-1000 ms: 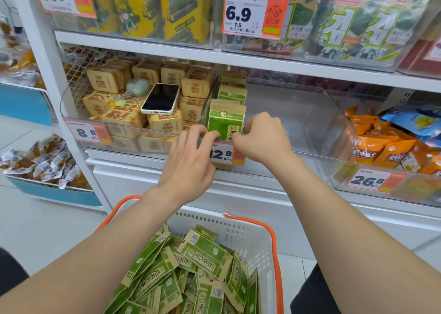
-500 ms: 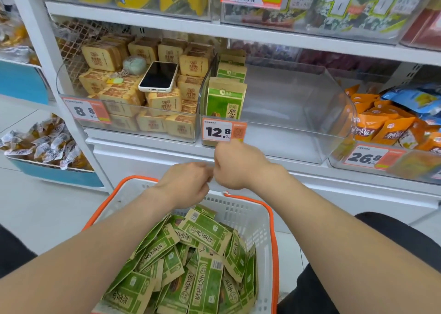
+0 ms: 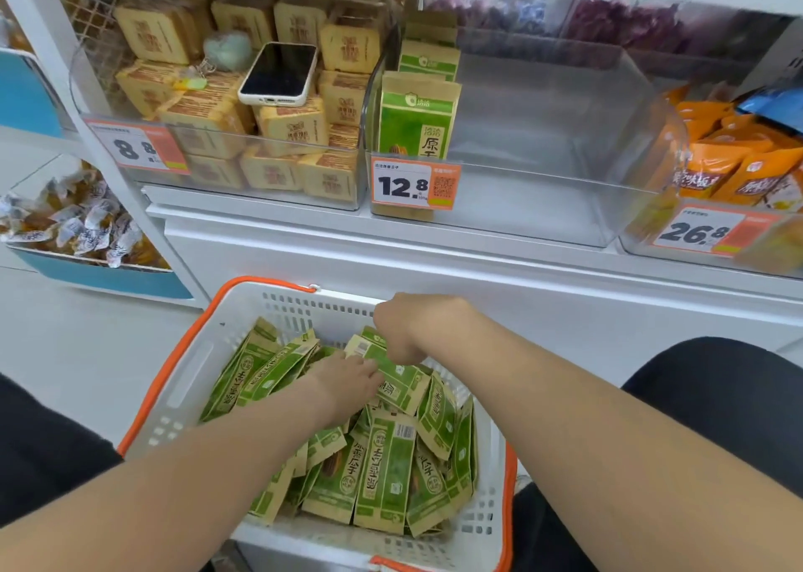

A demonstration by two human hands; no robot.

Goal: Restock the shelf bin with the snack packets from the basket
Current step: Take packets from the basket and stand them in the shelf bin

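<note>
1. Snack packets [image 3: 384, 471], flat green-and-tan paper pouches, lie heaped in the white plastic basket with orange rim [image 3: 182, 380] at 6 o'clock, loosely piled, so they must be sorted out by hand.
2. At 1 o'clock the clear plastic shelf bin [image 3: 565, 136] stands mostly bare; a few green packets stand upright at its left edge, faces forward for shoppers.
3. Left hand [image 3: 347, 382] presses flat among the packets; whether it grips one I cannot tell.
4. Right hand [image 3: 402, 328] is curled, pinching a packet's top edge, probably to lift it.
</note>
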